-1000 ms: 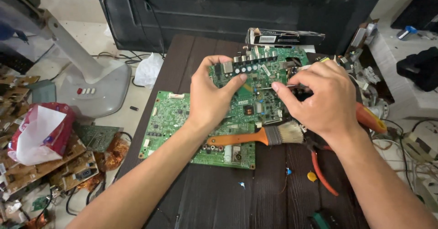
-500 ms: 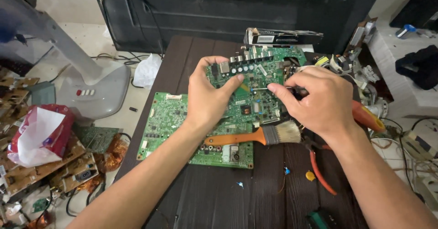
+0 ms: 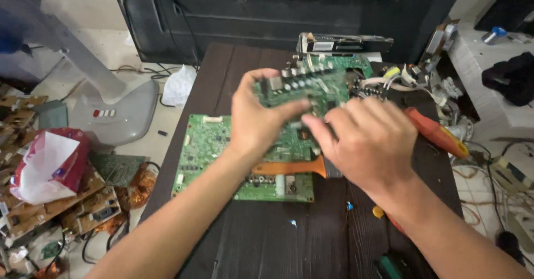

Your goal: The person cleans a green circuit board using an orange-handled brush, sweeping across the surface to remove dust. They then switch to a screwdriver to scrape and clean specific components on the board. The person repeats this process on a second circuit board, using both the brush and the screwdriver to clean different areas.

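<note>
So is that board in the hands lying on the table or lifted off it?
Lifted: both hands hold the board tilted above another board lying flat.

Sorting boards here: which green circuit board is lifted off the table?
The upper circuit board, gripped by the left hand; the larger board lies flat.

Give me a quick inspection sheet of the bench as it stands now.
Surface: dark wooden table, mostly covered.
Job's things: green circuit board held up in both hands; second green board flat beneath.
Clutter: orange-handled brush, orange screwdriver, small bits.
Grippers: left hand grips the board's left edge; right hand at its lower right, blurred.
Cables: loose wires behind board; more on floor, right.
Surroundings: fan base, scrap boards on floor, left.
</note>
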